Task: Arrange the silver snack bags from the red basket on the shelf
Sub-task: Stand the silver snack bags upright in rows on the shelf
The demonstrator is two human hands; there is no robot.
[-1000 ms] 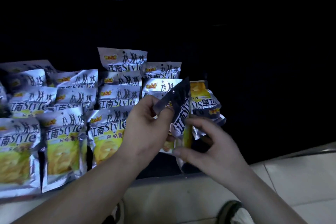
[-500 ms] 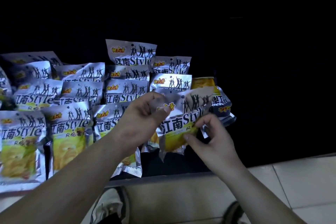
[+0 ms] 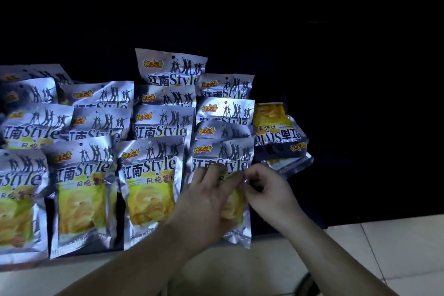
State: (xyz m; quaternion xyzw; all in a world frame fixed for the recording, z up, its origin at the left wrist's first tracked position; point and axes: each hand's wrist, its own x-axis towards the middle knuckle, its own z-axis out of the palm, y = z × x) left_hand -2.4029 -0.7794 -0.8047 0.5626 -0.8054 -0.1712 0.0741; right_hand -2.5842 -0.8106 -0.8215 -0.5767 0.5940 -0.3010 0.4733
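At the shelf's front edge, both hands pinch one crinkled silver foil snack bag [image 3: 222, 154]: left hand [image 3: 204, 202] flat-fingered, right hand [image 3: 266, 190] curled, beside glossy upright rows [image 3: 153, 132].

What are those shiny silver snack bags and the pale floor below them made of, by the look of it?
The silver snack bags look like metallised plastic foil, glossy: they crinkle and throw bright glints, and have flat sealed edges. The pale floor appears to be glazed tile, smooth with thin dark joint lines, though the dim light leaves ceramic or stone open.
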